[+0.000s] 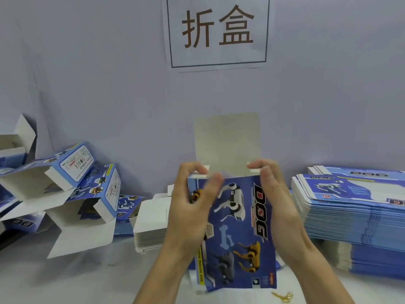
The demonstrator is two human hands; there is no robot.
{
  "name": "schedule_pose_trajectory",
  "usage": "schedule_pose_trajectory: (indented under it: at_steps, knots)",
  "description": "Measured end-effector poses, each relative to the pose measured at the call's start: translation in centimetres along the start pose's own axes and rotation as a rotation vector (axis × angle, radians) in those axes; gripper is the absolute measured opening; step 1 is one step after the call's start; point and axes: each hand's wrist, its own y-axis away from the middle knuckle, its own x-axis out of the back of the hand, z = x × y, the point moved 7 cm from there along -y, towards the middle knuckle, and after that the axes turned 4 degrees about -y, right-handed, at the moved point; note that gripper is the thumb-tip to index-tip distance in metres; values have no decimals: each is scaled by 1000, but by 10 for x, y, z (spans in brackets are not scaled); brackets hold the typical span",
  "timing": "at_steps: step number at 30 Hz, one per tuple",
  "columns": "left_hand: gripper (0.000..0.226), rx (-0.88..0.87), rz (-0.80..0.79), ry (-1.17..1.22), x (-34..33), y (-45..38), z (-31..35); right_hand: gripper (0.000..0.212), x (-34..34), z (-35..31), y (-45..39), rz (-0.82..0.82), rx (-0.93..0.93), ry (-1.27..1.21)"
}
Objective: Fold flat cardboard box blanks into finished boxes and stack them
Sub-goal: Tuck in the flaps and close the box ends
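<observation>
On the left a heap of folded boxes lies tumbled against the wall — several with end flaps gaping, so I'd call them formed but not neatly stacked. Just right of them sits a low pile of white inserts, or so they look.

In the middle the person holds one box upright above the table, its top flap standing straight up and unclosed. The left hand grips the box's left edge, fingers curled over the top corner onto a small side tab, thumb across the printed front. The right hand grips the right edge the same way, fingertips pinching the other tab.

Far right, a tall stack of flat blanks waits — by its height, most of the job is left.
</observation>
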Motion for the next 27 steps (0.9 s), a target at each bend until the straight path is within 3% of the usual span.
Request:
schedule_pose_trajectory:
  at_steps: [2,5,8,12,16,19,22,27]
  knots:
    - [35,81,92,19,4,0,-5,44,3,-1,-1,112,14,44]
    - [27,116,128,-17,10,-4,-2,34,12,0,-1,231,50,102]
    - [10,126,108,54,13,-7,1,10,13,11,-2,182,-21,-8]
    - [47,136,66,119,14,-10,0,46,3,13,-3,87,-95,-97]
    - [19,33,112,149,19,-7,7,23,-4,4,1,69,-22,-244]
    - [42,25,76,259,20,-5,7,29,-4,2,5,59,12,-366]
    - [35,4,-50,111,13,-2,11,12,-3,2,4,-45,-23,-233]
    - [38,-37,-216,-96,12,1,16,47,7,6,7,-124,-41,-168]
